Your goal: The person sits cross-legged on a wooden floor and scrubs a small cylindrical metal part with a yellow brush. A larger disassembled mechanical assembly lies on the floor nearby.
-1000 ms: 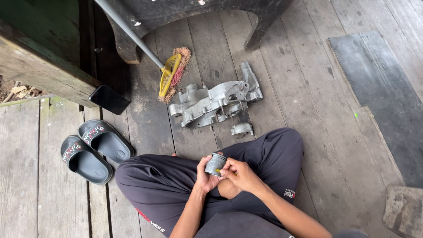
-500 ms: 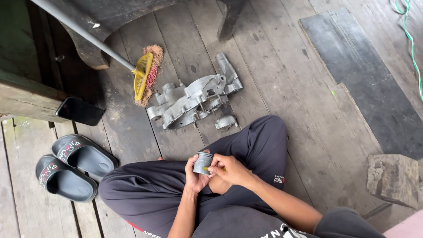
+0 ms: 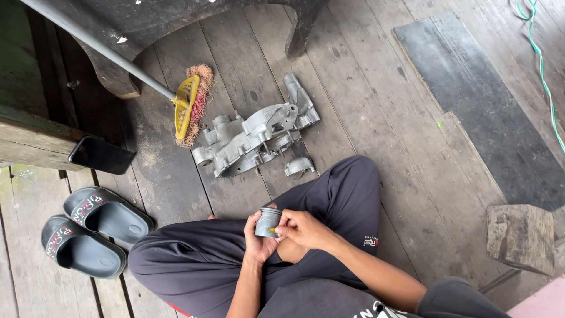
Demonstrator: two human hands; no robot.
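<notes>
I sit cross-legged on a wooden plank floor in dark trousers. My left hand [image 3: 257, 244] holds a small grey metal cylinder [image 3: 268, 222], like a piston, above my lap. My right hand [image 3: 303, 228] pinches a small yellow object against the cylinder's side. On the floor in front of my knees lies a grey metal engine casing [image 3: 253, 138], with a small loose metal bracket [image 3: 299, 166] beside it.
A yellow-headed broom [image 3: 188, 106] with a grey handle lies left of the casing. A black phone [image 3: 101, 155] rests near a wooden ledge, a pair of grey slippers [image 3: 94, 227] at the left. Dark mat [image 3: 482, 100], wooden block [image 3: 521, 235], green cord [image 3: 544, 70] at right.
The view has shifted, so everything sits lower and further right in the picture. My hands stay together on the metal cylinder in my lap.
</notes>
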